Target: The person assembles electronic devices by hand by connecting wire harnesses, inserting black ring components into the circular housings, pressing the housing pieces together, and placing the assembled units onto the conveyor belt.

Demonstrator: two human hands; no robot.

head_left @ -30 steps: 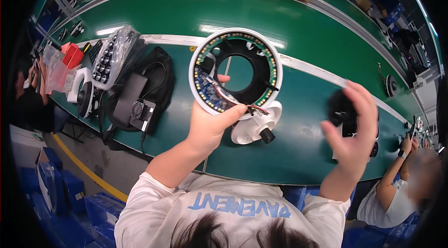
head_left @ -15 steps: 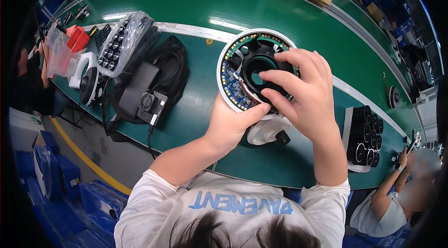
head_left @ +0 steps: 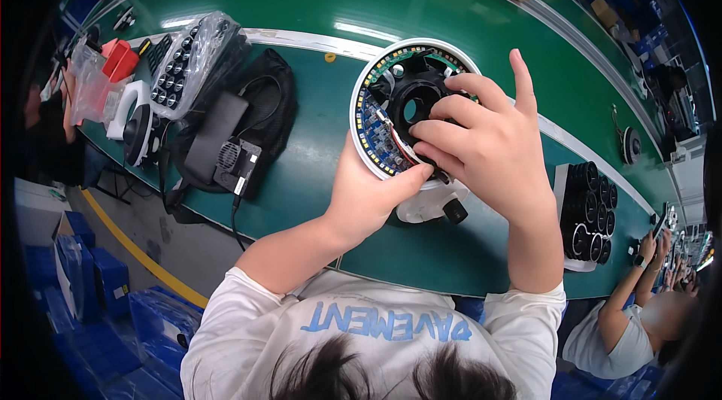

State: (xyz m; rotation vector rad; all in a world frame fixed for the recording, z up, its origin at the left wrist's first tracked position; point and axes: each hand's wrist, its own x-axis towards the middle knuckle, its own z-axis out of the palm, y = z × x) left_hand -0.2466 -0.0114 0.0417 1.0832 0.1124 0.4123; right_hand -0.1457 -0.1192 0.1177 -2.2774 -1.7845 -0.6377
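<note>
A round white camera housing (head_left: 356, 115) is held tilted above the green bench. Inside it are a ring of small LEDs, a blue circuit board (head_left: 378, 142) with wires, and a black lens ring (head_left: 411, 91) at the centre. My left hand (head_left: 365, 193) is closed round the housing's lower left side, thumb on the rim. My right hand (head_left: 489, 144) reaches into the housing, thumb and forefinger closed at the right of the lens ring, little finger raised; the fingertips' contact is partly hidden. Below the housing shows a white bracket (head_left: 421, 206) with a black knob (head_left: 455, 211).
Left on the bench lie a black bag (head_left: 278, 118) with a dark boxy device (head_left: 218, 136), a bagged tray of lenses (head_left: 180, 73) and a red bin (head_left: 120, 61). A stack of black rings (head_left: 590, 212) stands right. Another person (head_left: 620, 325) sits far right.
My right hand's fingers have drawn closer together at the lens ring, and its little finger has lifted. The left hand keeps its hold; the head view has shifted slightly.
</note>
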